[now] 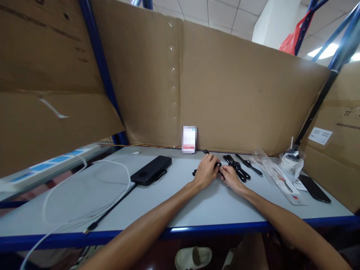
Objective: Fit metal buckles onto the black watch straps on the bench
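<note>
My left hand is closed over a slim, glossy black handled piece just above the table. Fingers of my right hand pinch the same piece at its right side, close to the left fingertips. Black ends also show above and left of my left hand; whether they belong to the held piece I cannot tell. Right of the hands lies a bunch of similar glossy black handled pieces, partly stacked. Beyond it rests a single black handled piece, lying at a slant. My palms hide most of what is held.
A lit phone-like screen leans on the cardboard wall. Left are a black power bank, white cable and power strip. Right are clear packaging, a plastic cup and a dark phone.
</note>
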Motion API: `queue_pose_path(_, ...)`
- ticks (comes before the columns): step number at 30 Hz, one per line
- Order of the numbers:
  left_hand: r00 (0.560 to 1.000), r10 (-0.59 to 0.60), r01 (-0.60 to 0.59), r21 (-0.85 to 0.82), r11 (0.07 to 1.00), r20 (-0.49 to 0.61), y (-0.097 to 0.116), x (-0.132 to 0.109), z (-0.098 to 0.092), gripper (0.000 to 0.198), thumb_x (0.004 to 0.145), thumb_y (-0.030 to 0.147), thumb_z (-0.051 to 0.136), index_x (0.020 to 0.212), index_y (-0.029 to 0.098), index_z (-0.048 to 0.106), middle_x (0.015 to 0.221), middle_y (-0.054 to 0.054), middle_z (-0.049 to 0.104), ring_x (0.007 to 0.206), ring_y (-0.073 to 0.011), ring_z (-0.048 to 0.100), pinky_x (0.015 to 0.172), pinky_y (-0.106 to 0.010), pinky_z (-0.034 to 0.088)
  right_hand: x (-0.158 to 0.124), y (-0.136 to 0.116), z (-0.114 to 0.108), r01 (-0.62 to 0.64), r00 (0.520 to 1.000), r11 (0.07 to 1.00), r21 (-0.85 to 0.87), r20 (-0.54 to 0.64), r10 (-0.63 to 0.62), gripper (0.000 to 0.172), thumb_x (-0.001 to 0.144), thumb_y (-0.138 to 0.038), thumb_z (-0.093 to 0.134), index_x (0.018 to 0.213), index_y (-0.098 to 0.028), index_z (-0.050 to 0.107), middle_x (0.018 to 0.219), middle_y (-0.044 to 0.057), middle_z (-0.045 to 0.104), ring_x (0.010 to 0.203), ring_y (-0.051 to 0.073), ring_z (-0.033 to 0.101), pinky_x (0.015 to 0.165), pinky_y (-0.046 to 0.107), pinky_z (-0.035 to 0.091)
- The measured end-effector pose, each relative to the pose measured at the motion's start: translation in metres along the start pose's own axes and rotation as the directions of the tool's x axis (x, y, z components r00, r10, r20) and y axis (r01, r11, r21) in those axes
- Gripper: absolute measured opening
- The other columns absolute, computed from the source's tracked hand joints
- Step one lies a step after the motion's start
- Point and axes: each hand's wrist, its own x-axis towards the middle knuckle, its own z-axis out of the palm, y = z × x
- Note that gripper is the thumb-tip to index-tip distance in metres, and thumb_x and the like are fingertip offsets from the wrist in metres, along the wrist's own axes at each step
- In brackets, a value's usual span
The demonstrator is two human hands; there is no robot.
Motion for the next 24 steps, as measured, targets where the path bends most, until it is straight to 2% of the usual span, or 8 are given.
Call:
queue_pose_path(3, 0.998, 0.062, -0.061, -0.014, 0.998, 0.019, -0.0004, -0.0001, -0.0001, 0.027, 0.084, 0.000, 0.047, 0.087, 0.020, 0.066, 0.098, -0.007, 0.058, 0.096, -0.0223, 0.051, 0.082, -0.035, 0.046, -0.0001, -0.0008, -0.0004, 0.015, 1.000, 1.000, -0.008, 0.011, -0.015, 0.039, 0.091, -0.051, 0.054, 0.068, -0.021, 0.048, 0.050, -0.005, 0.046, 0.041, 0.010, 0.037, 0.042, 0.023, 0.027)
queue_pose_path(6, 0.997, 0.082, -0.082, -0.019, 0.996, 0.015, 0.0014, -0.0004, -0.0019, 0.026, 0.088, 0.003, 0.047, 0.086, 0.021, 0.067, 0.097, -0.008, 0.057, 0.097, -0.0224, 0.051, 0.083, -0.035, 0.046, -0.0002, -0.0016, -0.0011, 0.024, 1.000, 1.000, -0.004, 0.007, -0.024, 0.041, 0.090, -0.054, 0.055, 0.067, -0.021, 0.048, 0.051, -0.004, 0.047, 0.041, 0.010, 0.038, 0.042, 0.023, 0.026)
queue_pose_path(10, 0.998, 0.005, -0.004, 0.020, 1.000, -0.055, 0.0024, 0.0000, -0.0030, 0.012, 0.095, 0.024, 0.054, 0.103, 0.020, 0.062, 0.105, -0.008, 0.058, 0.101, -0.0241, 0.052, 0.089, -0.039, 0.046, -0.0009, -0.0031, -0.0014, -0.009, 1.000, 0.999, 0.034, 0.006, 0.008, 0.039, 0.090, -0.053, 0.056, 0.070, -0.021, 0.050, 0.052, -0.005, 0.046, 0.039, 0.009, 0.035, 0.040, 0.023, 0.024)
queue_pose_path(14, 0.995, -0.095, 0.097, 0.084, 0.992, -0.032, 0.0010, 0.0011, -0.0014, 0.011, 0.093, 0.031, 0.060, 0.094, 0.021, 0.058, 0.101, -0.007, 0.057, 0.098, -0.0245, 0.053, 0.085, -0.039, 0.045, -0.0017, -0.0045, -0.0010, -0.027, 1.000, 0.999, 0.044, 0.011, 0.026, 0.039, 0.092, -0.052, 0.055, 0.071, -0.020, 0.050, 0.052, -0.005, 0.046, 0.039, 0.009, 0.034, 0.039, 0.023, 0.024)
queue_pose_path(17, 0.994, -0.105, 0.105, 0.094, 0.990, -0.004, 0.0010, 0.0013, -0.0007, 0.012, 0.094, 0.031, 0.058, 0.088, 0.020, 0.058, 0.099, -0.007, 0.057, 0.098, -0.0243, 0.053, 0.085, -0.038, 0.045, -0.0020, -0.0051, -0.0006, -0.028, 1.000, 0.999, 0.041, 0.010, 0.027, 0.040, 0.092, -0.053, 0.055, 0.069, -0.021, 0.049, 0.052, -0.004, 0.046, 0.039, 0.009, 0.035, 0.039, 0.023, 0.024)
queue_pose_path(20, 0.997, -0.075, 0.074, 0.083, 0.994, 0.011, 0.0011, 0.0009, -0.0009, 0.008, 0.092, 0.028, 0.059, 0.092, 0.020, 0.061, 0.100, -0.008, 0.057, 0.099, -0.0244, 0.052, 0.087, -0.039, 0.045, -0.0024, -0.0054, -0.0005, -0.036, 0.999, 0.999, 0.033, 0.003, 0.036, 0.040, 0.092, -0.053, 0.055, 0.069, -0.021, 0.048, 0.052, -0.005, 0.047, 0.039, 0.009, 0.035, 0.039, 0.023, 0.024)
queue_pose_path(22, 0.999, -0.041, 0.041, 0.062, 0.997, 0.012, 0.0004, 0.0006, -0.0011, 0.008, 0.091, 0.022, 0.058, 0.096, 0.020, 0.063, 0.101, -0.008, 0.058, 0.099, -0.0241, 0.052, 0.087, -0.038, 0.046, -0.0027, -0.0055, -0.0006, -0.037, 0.999, 0.999, 0.021, 0.003, 0.037, 0.040, 0.091, -0.052, 0.056, 0.068, -0.021, 0.046, 0.052, -0.005, 0.047, 0.039, 0.009, 0.035, 0.039, 0.023, 0.024)
queue_pose_path(24, 1.000, 0.005, -0.006, 0.032, 0.999, 0.023, -0.0005, 0.0004, -0.0014, 0.017, 0.089, 0.012, 0.053, 0.096, 0.021, 0.066, 0.100, -0.008, 0.058, 0.098, -0.0233, 0.051, 0.085, -0.037, 0.046, -0.0028, -0.0054, -0.0008, -0.020, 1.000, 1.000, 0.000, 0.007, 0.020, 0.040, 0.091, -0.052, 0.056, 0.068, -0.021, 0.047, 0.052, -0.005, 0.047, 0.040, 0.009, 0.036, 0.040, 0.023, 0.025)
